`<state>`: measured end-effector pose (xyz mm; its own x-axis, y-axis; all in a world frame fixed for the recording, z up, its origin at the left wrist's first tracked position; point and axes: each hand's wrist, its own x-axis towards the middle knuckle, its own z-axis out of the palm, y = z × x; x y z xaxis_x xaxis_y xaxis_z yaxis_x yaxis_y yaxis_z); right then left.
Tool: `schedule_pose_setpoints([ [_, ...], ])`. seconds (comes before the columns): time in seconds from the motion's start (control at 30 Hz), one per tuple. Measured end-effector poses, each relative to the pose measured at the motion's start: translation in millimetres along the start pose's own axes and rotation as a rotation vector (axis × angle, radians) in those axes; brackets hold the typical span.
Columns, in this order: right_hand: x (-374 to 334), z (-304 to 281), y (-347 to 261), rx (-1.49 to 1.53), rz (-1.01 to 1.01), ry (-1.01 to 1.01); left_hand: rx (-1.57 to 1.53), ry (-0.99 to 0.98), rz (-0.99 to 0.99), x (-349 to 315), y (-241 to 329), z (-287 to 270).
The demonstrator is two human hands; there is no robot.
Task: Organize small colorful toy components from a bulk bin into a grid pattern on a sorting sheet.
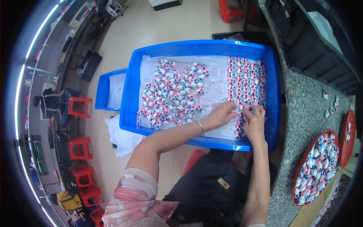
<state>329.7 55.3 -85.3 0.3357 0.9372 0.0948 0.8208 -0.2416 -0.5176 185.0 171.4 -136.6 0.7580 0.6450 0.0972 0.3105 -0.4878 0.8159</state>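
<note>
A large blue tray (pixel 200 142) lined with white sheeting (pixel 215 85) lies in front of me. Small white figurines (pixel 172 90) with pink, blue and dark patches lie loosely heaped in its left half. Along its right side, similar figurines (pixel 244 81) stand in close rows. My left hand (pixel 223 113), a bracelet on its wrist, has its fingertips pinched together at the left edge of these rows. Just beside it, my right hand (pixel 255 123) bends its fingers down onto the near part of the rows. Both sets of fingertips touch small figurines there, partly hidden by the fingers.
A speckled stone counter (pixel 295 109) runs along the right, bearing a red dish (pixel 296 181) full of figurines, another red dish (pixel 346 140) and a few loose pieces. A smaller blue tray (pixel 101 92) stands left. Red stools (pixel 79 147) and seated people (pixel 53 106) are farther left.
</note>
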Motion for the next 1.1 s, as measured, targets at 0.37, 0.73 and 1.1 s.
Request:
schedule_pose_setpoints([
  [0.37, 8.6, -2.1, -9.0, 0.042, -0.008, 0.112, 0.913, -0.189, 0.305, 12.0, -52.0, -120.2],
  [0.73, 7.2, 6.6, -6.1, -0.160, -0.043, -0.318, 0.113, -0.356, 0.111, -18.2, 11.9, -73.2],
  [1.1, 17.1, 10.6, -1.3, -0.088, -0.055, -0.156, 0.247, -0.348, 0.367, -12.8, 6.1, -17.6],
])
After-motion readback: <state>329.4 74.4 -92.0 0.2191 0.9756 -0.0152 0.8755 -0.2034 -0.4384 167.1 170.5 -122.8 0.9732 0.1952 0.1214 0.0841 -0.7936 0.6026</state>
